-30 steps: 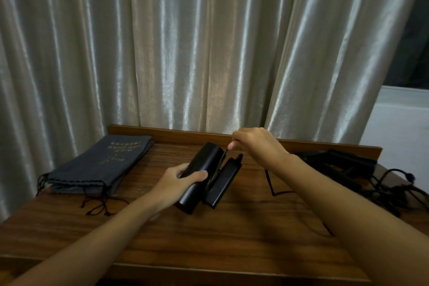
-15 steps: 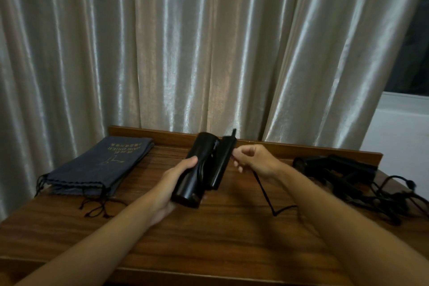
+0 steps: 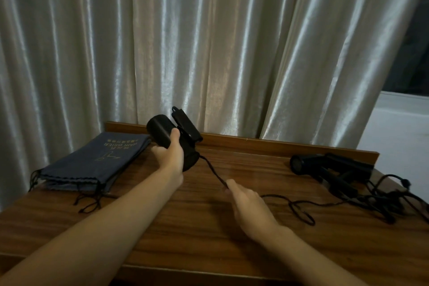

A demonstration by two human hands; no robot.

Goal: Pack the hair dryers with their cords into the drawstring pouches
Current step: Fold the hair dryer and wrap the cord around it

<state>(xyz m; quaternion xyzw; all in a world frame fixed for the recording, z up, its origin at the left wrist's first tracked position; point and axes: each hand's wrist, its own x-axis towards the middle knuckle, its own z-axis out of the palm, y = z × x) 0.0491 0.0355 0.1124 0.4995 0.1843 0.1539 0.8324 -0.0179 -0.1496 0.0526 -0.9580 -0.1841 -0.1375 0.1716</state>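
Note:
My left hand (image 3: 170,153) grips a black folded hair dryer (image 3: 162,134), lifted above the wooden table (image 3: 209,239) near its back edge. The dryer's black cord (image 3: 213,173) runs down and right from it. My right hand (image 3: 246,202) pinches that cord at the fingertips, low over the table's middle; beyond the hand the cord trails in loops (image 3: 301,213) to the right. Dark blue drawstring pouches (image 3: 92,165) lie stacked flat at the table's left, strings hanging off their near end. Another black hair dryer (image 3: 329,167) lies at the right with a tangle of cords (image 3: 383,202).
A pale satin curtain (image 3: 209,42) hangs right behind the table. A raised wooden lip (image 3: 278,144) runs along the back edge. A white sill and dark window (image 3: 406,109) show at the far right.
My left hand raised the dryer and swung it left toward the back edge. My right hand slid down and right along the cord, pulling it out straight.

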